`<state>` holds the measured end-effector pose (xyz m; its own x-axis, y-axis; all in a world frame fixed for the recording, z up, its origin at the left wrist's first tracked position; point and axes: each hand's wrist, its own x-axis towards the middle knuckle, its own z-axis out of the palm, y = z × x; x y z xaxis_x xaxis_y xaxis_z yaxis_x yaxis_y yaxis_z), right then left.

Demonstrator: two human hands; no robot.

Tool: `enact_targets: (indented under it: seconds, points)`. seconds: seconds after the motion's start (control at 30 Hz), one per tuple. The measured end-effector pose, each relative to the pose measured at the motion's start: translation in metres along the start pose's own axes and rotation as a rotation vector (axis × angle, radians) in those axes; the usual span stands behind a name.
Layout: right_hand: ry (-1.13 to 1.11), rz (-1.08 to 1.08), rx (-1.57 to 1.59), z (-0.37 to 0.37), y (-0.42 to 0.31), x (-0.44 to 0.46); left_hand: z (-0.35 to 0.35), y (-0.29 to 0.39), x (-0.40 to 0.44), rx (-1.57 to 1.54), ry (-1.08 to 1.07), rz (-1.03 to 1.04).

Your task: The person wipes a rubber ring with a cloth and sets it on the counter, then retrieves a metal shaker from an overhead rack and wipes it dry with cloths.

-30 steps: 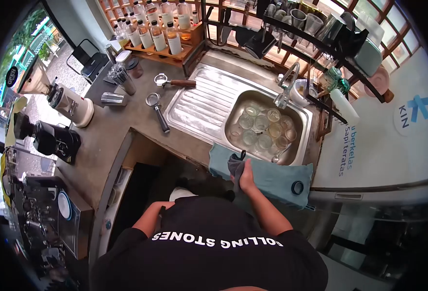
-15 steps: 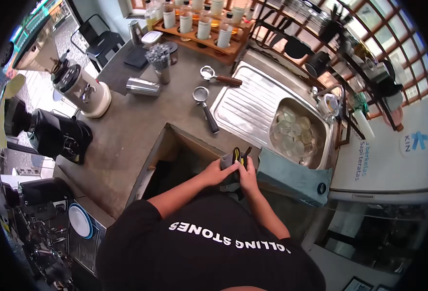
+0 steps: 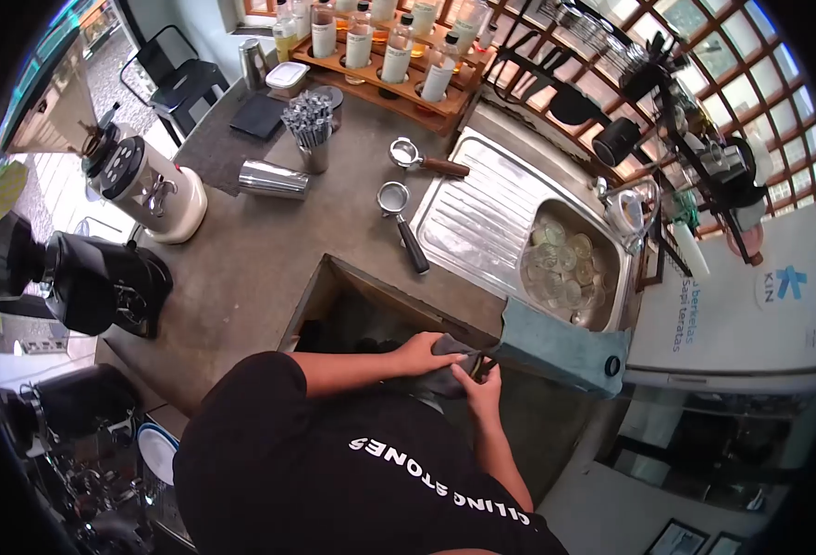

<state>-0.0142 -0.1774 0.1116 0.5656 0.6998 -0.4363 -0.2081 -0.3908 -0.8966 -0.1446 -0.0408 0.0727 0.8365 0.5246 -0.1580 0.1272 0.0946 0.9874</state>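
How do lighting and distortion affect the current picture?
Head view: strong fisheye bending, with black rounded corners; head view: bright reflections on the steel drainboard and the metal cup; head view: daylit ground at left looks washed out; head view: the opening below the counter, beside the left hand, is deeply shadowed.

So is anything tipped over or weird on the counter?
Yes, one thing: a shiny metal cup lies on its side on the counter, while the utensil cup beside it stands upright. I see no spill around it. The dark grey cloth in the left hand and right hand is bunched, which seems ordinary.
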Motion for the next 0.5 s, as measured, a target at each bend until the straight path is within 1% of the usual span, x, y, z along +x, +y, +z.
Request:
enact_targets:
  seconds: [0.03, 0.07, 0.1, 0.13, 0.2, 0.23, 0.33, 0.4, 0.43, 0.47, 0.5]
  points:
    - [0.05, -0.065, 0.044, 0.001, 0.005, -0.002, 0.007, -0.002, 0.0, -0.16, -0.019, -0.024]
    - [0.098, -0.133, 0.084, 0.002, 0.011, -0.004, 0.011, -0.004, 0.001, -0.212, -0.044, -0.062]
    - [0.148, -0.141, 0.166, 0.002, 0.017, -0.002, 0.01, -0.005, 0.005, -0.26, -0.064, -0.096]
    - [0.148, -0.075, 0.218, -0.003, 0.02, -0.006, 0.008, -0.006, 0.008, -0.31, -0.081, -0.131]
    - [0.134, 0.055, 0.312, -0.014, 0.019, -0.014, 0.0, -0.012, 0.015, -0.202, -0.029, -0.122]
    - [0.163, 0.056, 0.304, -0.012, 0.018, -0.017, -0.003, -0.019, 0.02, -0.126, 0.004, -0.113]
    - [0.153, 0.04, 0.25, -0.009, 0.01, -0.02, -0.001, -0.031, 0.022, 0.017, 0.065, -0.117]
    - [0.17, -0.116, 0.183, 0.006, 0.003, -0.016, 0.005, -0.038, 0.018, 0.114, 0.108, -0.143]
    - [0.185, -0.196, 0.156, 0.008, 0.0, -0.015, 0.007, -0.044, 0.015, -0.039, 0.067, -0.256]
    - [0.143, -0.287, 0.036, 0.001, 0.02, -0.007, 0.01, -0.051, 0.012, -0.184, 0.018, -0.367]
    - [0.112, -0.289, -0.019, 0.002, 0.022, -0.006, 0.015, -0.055, 0.008, -0.321, -0.04, -0.481]
